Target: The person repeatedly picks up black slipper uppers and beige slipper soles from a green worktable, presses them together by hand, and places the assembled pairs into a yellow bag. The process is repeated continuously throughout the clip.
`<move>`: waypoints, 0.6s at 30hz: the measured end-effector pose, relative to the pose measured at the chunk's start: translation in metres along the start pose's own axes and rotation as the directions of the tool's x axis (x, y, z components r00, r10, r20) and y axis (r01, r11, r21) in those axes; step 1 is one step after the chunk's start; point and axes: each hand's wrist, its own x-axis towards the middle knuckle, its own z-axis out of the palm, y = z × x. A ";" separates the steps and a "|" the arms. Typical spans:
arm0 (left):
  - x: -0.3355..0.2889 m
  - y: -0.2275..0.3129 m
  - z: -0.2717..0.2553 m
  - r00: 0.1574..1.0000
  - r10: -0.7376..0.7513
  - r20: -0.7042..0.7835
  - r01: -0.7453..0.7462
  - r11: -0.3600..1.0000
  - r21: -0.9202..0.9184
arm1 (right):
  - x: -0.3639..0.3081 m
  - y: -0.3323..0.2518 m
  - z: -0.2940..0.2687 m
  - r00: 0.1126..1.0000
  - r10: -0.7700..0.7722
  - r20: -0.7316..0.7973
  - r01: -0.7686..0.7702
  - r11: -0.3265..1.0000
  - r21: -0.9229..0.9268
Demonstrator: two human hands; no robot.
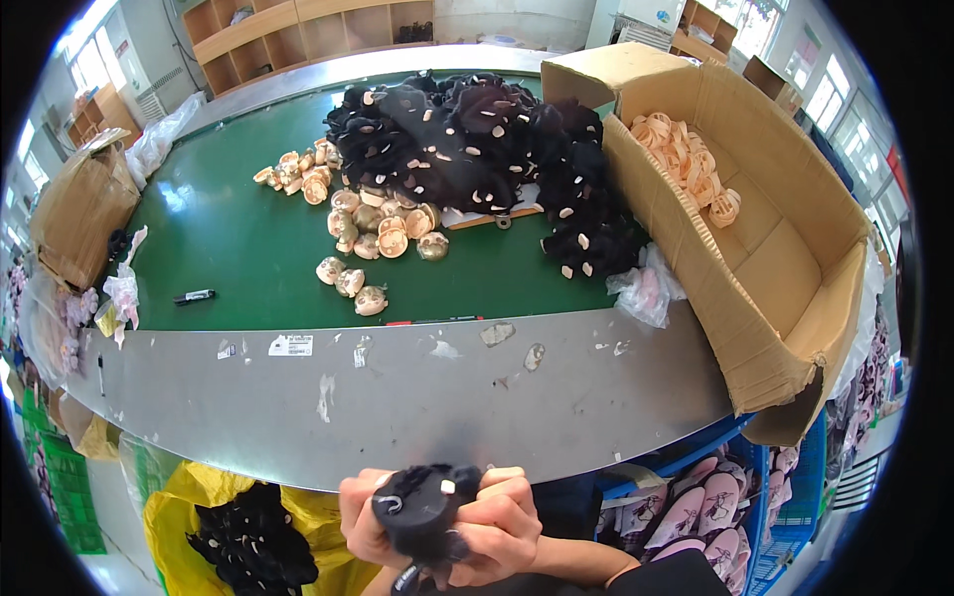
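Just off the near edge of the table, both my hands are closed around a black fuzzy piece point(422, 512) with a rounded, cap-like front and a small pale tab on it. My left hand point(362, 515) grips its left side, and my right hand point(505, 528) pinches its right side. A dark strip hangs below it between the hands. Similar black fuzzy pieces with pale tabs lie in a large heap point(437, 139) on the far part of the green table surface point(229, 248). In front of that heap sit several peach doll-head shells point(393, 238), some hollow side up.
A big cardboard box point(696, 268) holding peach strips point(686, 164) stands at the right. Below the table are a yellow bag point(179, 507) of black pieces and a blue crate point(795, 487) near pink slippers point(720, 502). A marker point(195, 296) lies at left.
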 end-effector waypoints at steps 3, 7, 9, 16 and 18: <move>0.008 0.000 -0.001 0.967 -0.031 0.252 0.032 0.999 -0.002 | 0.000 0.014 -0.013 0.998 0.054 0.025 -0.054 0.998 0.028; 0.007 -0.011 -0.004 0.771 -0.168 0.614 0.444 0.833 -0.330 | 0.002 0.029 -0.039 0.991 -0.003 0.133 0.031 0.977 -0.212; 0.012 -0.003 -0.011 0.698 -0.247 0.672 0.664 0.573 -0.480 | 0.002 0.031 -0.045 0.974 -0.052 0.222 0.132 0.923 -0.361; 0.011 -0.005 0.011 0.672 -0.372 0.640 0.597 0.784 -0.171 | -0.013 0.050 -0.072 0.960 -0.022 0.280 0.100 0.958 -0.269; 0.009 -0.006 0.011 0.641 -0.472 0.605 0.646 0.758 -0.093 | 0.001 0.050 -0.096 0.957 -0.001 0.290 0.116 0.918 -0.379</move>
